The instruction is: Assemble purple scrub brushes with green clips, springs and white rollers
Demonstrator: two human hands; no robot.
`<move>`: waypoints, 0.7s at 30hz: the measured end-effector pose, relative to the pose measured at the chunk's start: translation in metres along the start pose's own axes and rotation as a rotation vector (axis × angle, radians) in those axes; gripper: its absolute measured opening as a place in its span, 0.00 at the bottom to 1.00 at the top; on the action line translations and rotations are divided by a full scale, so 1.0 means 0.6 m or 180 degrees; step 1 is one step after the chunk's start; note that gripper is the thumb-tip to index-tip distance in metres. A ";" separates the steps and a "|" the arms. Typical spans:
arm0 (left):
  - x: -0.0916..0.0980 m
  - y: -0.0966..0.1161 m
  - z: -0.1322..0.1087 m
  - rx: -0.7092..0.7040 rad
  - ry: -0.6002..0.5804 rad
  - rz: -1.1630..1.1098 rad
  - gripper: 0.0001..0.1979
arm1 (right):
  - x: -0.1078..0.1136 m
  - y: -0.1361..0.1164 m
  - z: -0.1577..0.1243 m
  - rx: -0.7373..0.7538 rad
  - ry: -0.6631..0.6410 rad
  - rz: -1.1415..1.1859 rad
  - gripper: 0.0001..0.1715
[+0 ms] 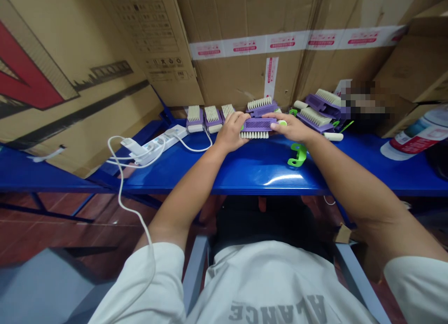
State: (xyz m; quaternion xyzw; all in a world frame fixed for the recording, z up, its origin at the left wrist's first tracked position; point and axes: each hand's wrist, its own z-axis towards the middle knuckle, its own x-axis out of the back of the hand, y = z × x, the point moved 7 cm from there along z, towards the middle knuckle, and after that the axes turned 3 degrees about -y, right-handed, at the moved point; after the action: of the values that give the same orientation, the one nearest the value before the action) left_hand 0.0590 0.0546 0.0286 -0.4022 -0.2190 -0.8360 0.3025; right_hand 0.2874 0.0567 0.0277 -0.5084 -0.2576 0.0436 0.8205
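Between my two hands, above the blue table (259, 170), I hold a purple brush (258, 125) with pale bristles pointing down toward me. My left hand (231, 132) is closed round its left end, and my right hand (290, 127) grips the right end, where a light green round part shows. Just behind it lies another purple brush (262, 108), bristles up. A bright green curved bracket (297, 155) stands on the table below my right hand. To the right, several more purple brushes (317, 118) lie in a heap with green parts.
Several purple brushes (194, 119) line the back left, beside a white power strip (157, 145) with a looping white cable (131, 207). Cardboard boxes (245, 77) wall off the back. A plastic bottle (416, 136) with a red label lies on the right.
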 end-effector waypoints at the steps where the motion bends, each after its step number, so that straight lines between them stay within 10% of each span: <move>1: -0.002 -0.001 0.000 -0.0013 0.0014 -0.0009 0.34 | 0.002 0.003 0.002 0.0042 0.0011 -0.0043 0.48; 9: -0.009 -0.014 0.000 0.0004 0.0022 -0.0154 0.48 | 0.006 0.004 0.005 0.0273 0.0075 -0.0477 0.49; 21: -0.009 0.003 -0.001 0.0041 -0.0390 -0.0211 0.32 | -0.003 0.000 0.002 0.0279 -0.0135 -0.0764 0.48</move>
State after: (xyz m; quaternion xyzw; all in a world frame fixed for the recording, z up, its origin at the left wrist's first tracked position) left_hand 0.0625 0.0545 0.0239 -0.4432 -0.2556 -0.8179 0.2632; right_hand 0.2855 0.0572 0.0275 -0.4365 -0.3317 -0.0329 0.8357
